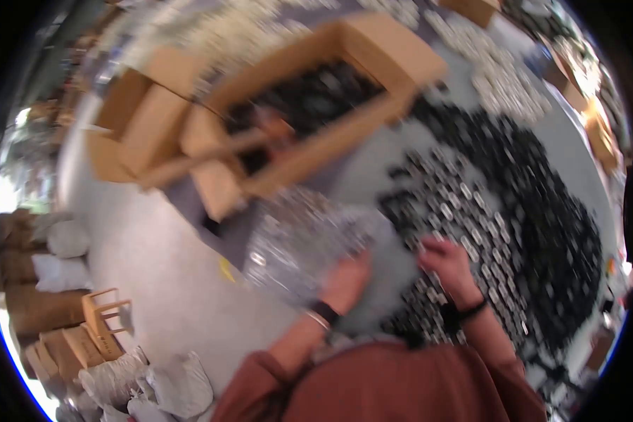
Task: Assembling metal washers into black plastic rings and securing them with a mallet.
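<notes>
A crinkled clear plastic bag [288, 246] with small shiny pieces in it lies at the table's near side. My left hand [348, 278] is closed on the bag's right edge, its fingertips partly lost against the plastic. To the right, my right hand [449, 266] hovers over a spread of small black-and-silver parts [496, 246]. Its fingers are curled together in a pinch; blur hides whatever may be between them. Past these parts lies a thick band of plain black pieces [555, 232].
Beyond the bag stands an open cardboard box [394, 46] holding black pieces, with a blurred reddish shape inside. Another open carton [130, 133] adjoins it. Pale pieces [506, 84] lie at the far right. Lower left are white sacks [179, 387] and a wooden stool [102, 323].
</notes>
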`<state>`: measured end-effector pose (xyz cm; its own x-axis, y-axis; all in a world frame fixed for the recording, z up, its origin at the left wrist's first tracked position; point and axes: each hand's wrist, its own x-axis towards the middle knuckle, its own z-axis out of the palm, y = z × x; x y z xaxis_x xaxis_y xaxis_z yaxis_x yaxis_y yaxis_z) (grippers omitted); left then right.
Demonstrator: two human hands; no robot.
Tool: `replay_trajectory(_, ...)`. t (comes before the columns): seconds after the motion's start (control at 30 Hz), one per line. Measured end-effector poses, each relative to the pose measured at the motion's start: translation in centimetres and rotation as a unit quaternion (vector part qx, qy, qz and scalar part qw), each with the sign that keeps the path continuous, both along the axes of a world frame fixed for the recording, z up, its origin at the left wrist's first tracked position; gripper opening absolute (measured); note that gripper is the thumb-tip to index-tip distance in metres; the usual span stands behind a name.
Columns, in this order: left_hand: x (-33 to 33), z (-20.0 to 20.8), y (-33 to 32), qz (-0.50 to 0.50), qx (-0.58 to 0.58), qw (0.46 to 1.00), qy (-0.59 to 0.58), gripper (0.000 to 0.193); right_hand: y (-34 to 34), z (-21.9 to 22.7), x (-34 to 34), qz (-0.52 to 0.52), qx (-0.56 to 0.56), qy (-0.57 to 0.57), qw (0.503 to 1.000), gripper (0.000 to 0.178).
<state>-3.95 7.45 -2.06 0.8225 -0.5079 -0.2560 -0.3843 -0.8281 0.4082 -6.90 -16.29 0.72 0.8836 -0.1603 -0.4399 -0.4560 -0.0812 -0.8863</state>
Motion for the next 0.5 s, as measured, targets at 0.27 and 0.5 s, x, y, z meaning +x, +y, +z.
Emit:
replay_trajectory(0.27,0.9,-0.7,0.5,0.09,-0.098,0.988,-0.075,0.027,1.0,0.5,2.8,-0.037,-0.015,0.039,0.998,0.03)
replay_trajectory(0.5,0.4,0.4,0.3,0.115,-0.147,0.981,-0.054,0.025,2.9,-0.9,5.2,0.113,-0.323,-0.147,0.928,0.021)
